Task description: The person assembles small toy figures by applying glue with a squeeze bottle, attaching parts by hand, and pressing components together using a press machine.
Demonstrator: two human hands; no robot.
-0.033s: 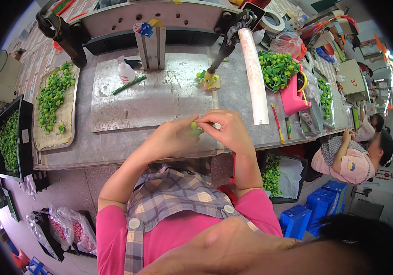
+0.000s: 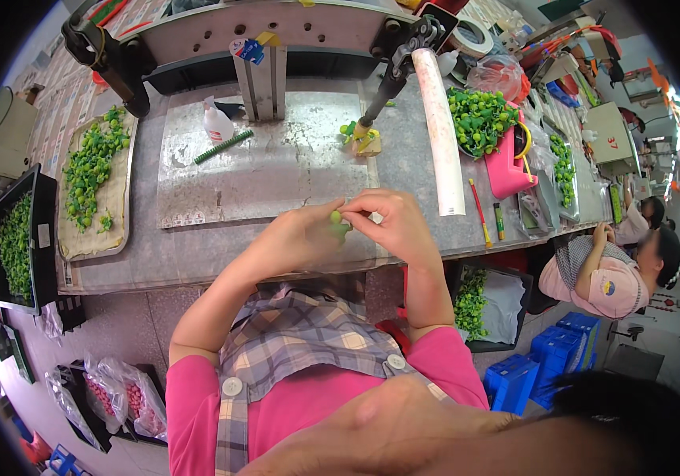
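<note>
Over the table's front edge, my two hands meet in front of my body. My left hand [image 2: 302, 236] is closed on a small green ball-shaped piece [image 2: 336, 216], which shows between its fingers with a bit of darker green below. The fingertips of my right hand [image 2: 394, 225] pinch together beside that piece; whatever they grip is hidden, though a small pale spot shows by them. Beyond the hands lies a worn metal plate [image 2: 276, 178], and on it a white bottle [image 2: 217, 123] and a green coil [image 2: 224, 147].
A cloth-lined tray [image 2: 118, 230] of green pieces lies left, beside a black crate [image 2: 37, 254]. A white tube [image 2: 440, 143], pink container [image 2: 508, 170], red brush [image 2: 480, 213] and green stick [image 2: 499, 221] are right. A metal frame [image 2: 276, 32] spans the back. Another person [image 2: 602, 274] sits right.
</note>
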